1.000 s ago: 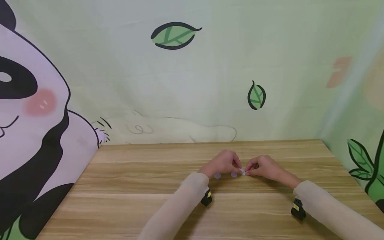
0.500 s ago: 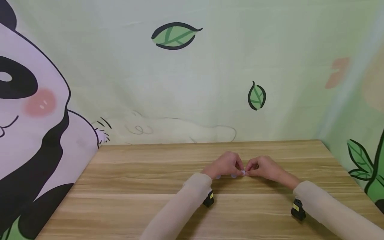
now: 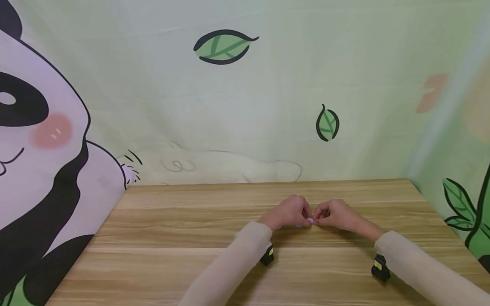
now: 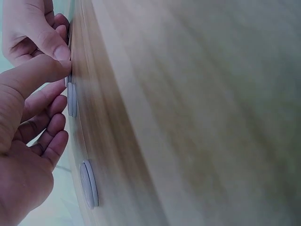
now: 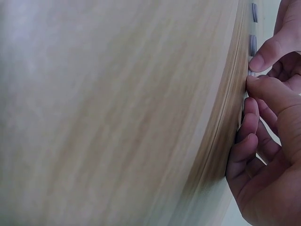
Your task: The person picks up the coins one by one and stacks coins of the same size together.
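Note:
Close together at the far half of the table, both hands work on one small pale round disc (image 3: 310,220). My left hand (image 3: 290,211) pinches it between thumb and finger. From the other side, my right hand (image 3: 337,213) pinches its edge, and the two thumb tips nearly meet in the left wrist view. Fingers cover most of this disc. Two more discs lie on the table by the left hand: a nearer-in one (image 4: 72,100) and one farther along (image 4: 89,183), each looking like two thin layers stacked. The right wrist view shows their edges too.
The wood-grain table (image 3: 172,263) spreads around both arms. Behind it hangs a pale green backdrop (image 3: 260,106) with printed leaves and a panda (image 3: 42,170) at the left. A small black camera (image 3: 380,267) is strapped at the right wrist, another (image 3: 267,255) at the left.
My left hand has shifted slightly right and nearer, now covering more of the discs lying beneath it. The right hand stays nearly still, its fingertips still at the pinched disc.

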Demonstrator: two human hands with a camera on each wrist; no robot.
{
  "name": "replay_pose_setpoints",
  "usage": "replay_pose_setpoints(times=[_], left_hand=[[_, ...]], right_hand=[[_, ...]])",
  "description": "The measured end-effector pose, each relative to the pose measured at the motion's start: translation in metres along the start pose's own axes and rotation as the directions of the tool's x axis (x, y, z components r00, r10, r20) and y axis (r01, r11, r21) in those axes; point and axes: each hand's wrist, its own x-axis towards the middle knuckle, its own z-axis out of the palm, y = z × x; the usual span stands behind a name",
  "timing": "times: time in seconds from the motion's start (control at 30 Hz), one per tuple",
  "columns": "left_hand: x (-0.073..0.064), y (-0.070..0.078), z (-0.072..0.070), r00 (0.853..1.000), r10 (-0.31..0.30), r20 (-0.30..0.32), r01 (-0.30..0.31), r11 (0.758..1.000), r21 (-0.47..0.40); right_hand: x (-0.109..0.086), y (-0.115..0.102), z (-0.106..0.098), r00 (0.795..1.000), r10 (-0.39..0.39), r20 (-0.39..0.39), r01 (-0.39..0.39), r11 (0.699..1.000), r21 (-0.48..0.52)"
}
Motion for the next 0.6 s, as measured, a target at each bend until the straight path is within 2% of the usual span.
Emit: replay_pose_setpoints(times=[0.3,0.4,0.5,0.6], left_hand=[[-0.004,0.0,0.002,1.0,-0.023,-0.002,0.022,0.995,-0.101],[-0.005,0.0,0.0,1.0,-0.017,-0.011,0.016,0.992,-0.123],[-0.008,-0.001,-0.005,0.999,0.007,-0.036,-0.011,0.994,-0.105],[-0.014,-0.002,-0.01,0.996,0.052,-0.07,-0.054,0.998,-0.027]], right_hand=[[-0.002,-0.004,-0.001,1.0,0.005,0.017,-0.005,1.0,0.007],[-0.003,-0.007,-0.006,0.999,0.031,0.023,-0.031,0.999,0.013],[-0.005,-0.01,-0.01,0.997,0.069,0.022,-0.07,0.997,0.018],[-0.008,-0.013,-0.012,0.997,0.071,0.006,-0.071,0.997,0.001]])
